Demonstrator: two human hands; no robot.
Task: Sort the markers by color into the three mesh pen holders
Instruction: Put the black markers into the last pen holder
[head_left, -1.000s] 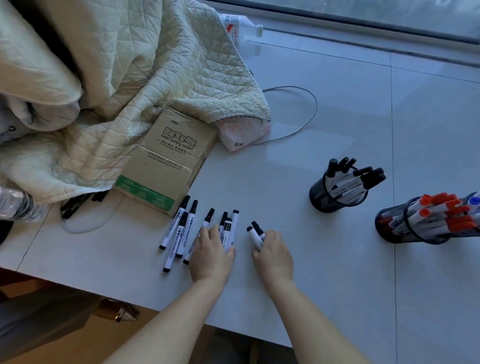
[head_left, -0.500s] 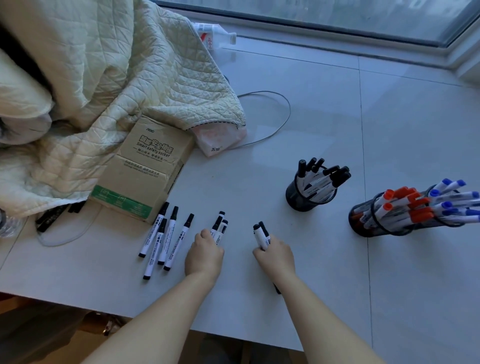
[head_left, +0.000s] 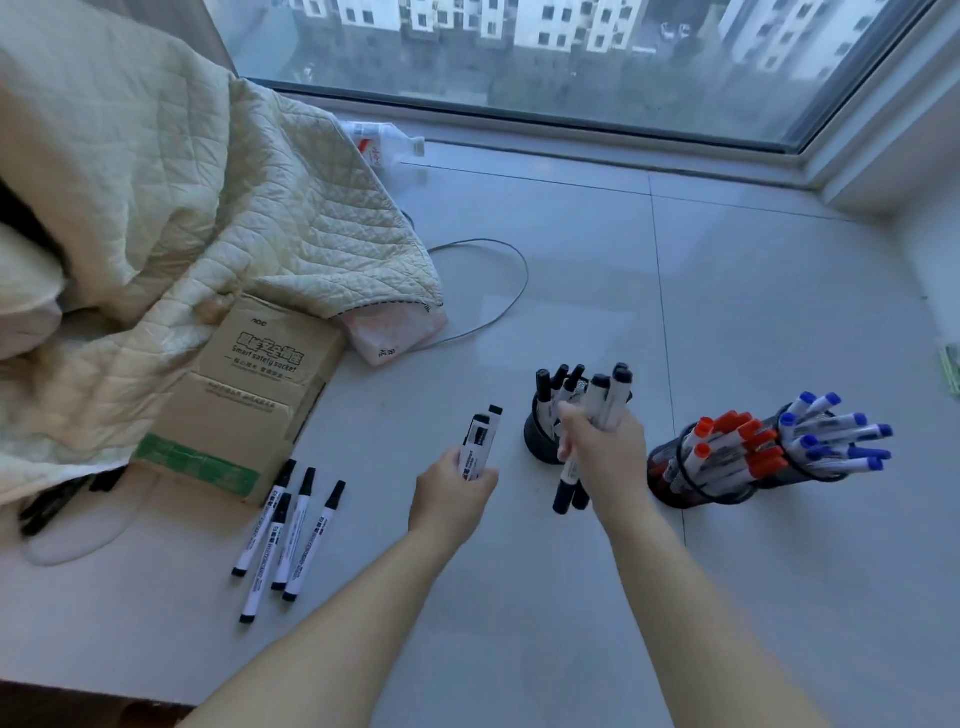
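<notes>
Done: red holder (head_left: 691, 467) and blue holder (head_left: 810, 447) filled.
Left: four black markers (head_left: 283, 535) at 9 o'clock.
Left hand (head_left: 452, 488): gripping black markers.
Right hand (head_left: 602, 452): gripping a bunch at the black holder (head_left: 540, 441).

Black holder (head_left: 540, 441) behind right hand (head_left: 605, 452)

We log a pale tiled counter (head_left: 571, 312) carrying: four black markers (head_left: 285, 535) at 8 o'clock, cardboard box (head_left: 249, 395) and quilt (head_left: 182, 218) at 10, three mesh holders (head_left: 540, 441) at 3, grey cable (head_left: 514, 301) centre.
</notes>
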